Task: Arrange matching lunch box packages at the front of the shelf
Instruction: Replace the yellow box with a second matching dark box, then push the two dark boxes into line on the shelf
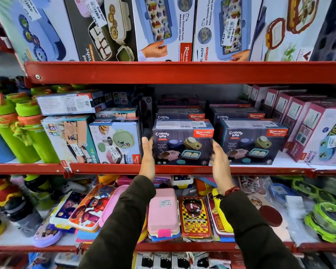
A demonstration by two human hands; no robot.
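Note:
Two matching dark "Crunchy Bite" lunch box packages stand side by side at the front of the middle red shelf point(182, 168): the left package point(182, 146) and the right package point(250, 144). More of the same boxes stand behind them point(179, 115). My left hand point(148, 158) rests flat against the left side of the left package. My right hand point(220, 164) is by its right front corner, fingers spread, slightly blurred and seemingly just off the box. Neither hand grips it.
Left of the packages stand pale lunch box cartons point(114, 144) and green bottles point(33, 133). Pink-sided cartons point(316, 133) fill the right end. The upper shelf holds large boxes point(163, 26). The lower shelf carries loose lunch boxes, one pink point(163, 212).

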